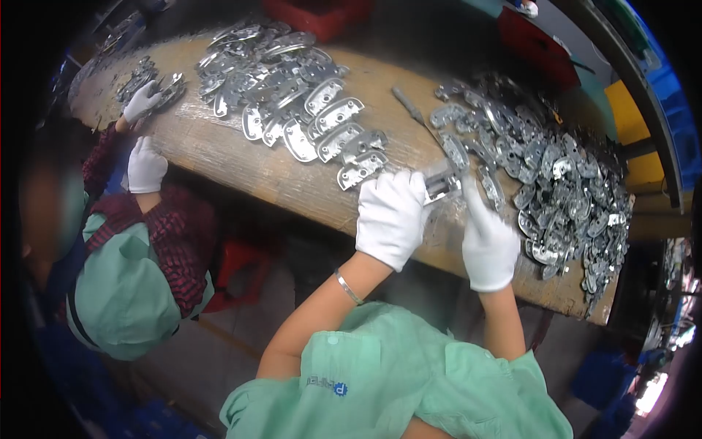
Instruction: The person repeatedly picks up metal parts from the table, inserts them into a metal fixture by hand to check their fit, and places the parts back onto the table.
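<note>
My left hand (393,219), in a white glove, grips a silvery metal casting (442,186) above the table's near edge. Just right of it is my right hand (490,245), also gloved and slightly blurred. Its fingers are drawn together, tips at the right end of the casting; what they hold, if anything, I cannot make out. Beyond the hands lies a tool with a dark handle (407,104) and a thin shaft. Another curved casting (455,151) rests past my fingertips. Left of my left hand, a casting with round holes (362,170) lies at the end of a heap.
Curved metal castings form a large heap (274,73) at centre left and another heap (570,190) on the right of the wooden table (227,150). At left a co-worker in a green cap (124,293) has gloved hands on the table. Red bins (318,16) stand beyond.
</note>
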Demonstrator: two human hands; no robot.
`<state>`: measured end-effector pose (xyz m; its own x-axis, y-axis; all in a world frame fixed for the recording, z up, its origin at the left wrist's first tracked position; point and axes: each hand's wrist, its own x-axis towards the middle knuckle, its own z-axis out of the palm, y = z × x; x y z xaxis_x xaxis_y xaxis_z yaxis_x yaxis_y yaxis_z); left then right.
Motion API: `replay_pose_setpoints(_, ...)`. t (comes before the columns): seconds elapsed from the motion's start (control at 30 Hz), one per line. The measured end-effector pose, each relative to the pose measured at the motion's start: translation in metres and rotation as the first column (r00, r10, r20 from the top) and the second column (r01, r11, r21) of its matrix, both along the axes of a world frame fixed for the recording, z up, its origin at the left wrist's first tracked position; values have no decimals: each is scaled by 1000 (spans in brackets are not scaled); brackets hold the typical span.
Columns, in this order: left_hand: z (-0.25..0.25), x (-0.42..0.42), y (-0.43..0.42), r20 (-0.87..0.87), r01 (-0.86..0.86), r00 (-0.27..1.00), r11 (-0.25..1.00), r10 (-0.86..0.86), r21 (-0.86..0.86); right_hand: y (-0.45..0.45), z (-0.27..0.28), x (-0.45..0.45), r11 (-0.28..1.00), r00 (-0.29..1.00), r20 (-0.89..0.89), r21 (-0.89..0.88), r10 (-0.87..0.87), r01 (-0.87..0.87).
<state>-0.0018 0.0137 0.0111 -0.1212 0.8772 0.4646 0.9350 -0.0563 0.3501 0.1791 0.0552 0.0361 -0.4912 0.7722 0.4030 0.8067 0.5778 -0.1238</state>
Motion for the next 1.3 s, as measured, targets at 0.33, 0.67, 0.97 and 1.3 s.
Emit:
replay_pose_setpoints(0.33, 9, -11, -10, 38, -58, 997, 991, 63, -118, -17, 4, -4, 996, 997, -56, -65, 53, -56)
replay_pose_setpoints(0.67, 2, -11, -7, 79, -49, 996, 997, 44, 61, -45, -8, -15, 999, 983, 181, 14, 26, -29)
replay_pose_setpoints(0.97, 2, -8, -12, 83, -31, 996, 998, 26, 57, -44, -4, -16, 1000, 981, 195, -30, 6, -1)
replay_pose_setpoints(1.3, 0, -8, -10, 61, -80, 995, 993, 74, 92, -39, -7, -15, 998, 993, 118, -61, 16, -9)
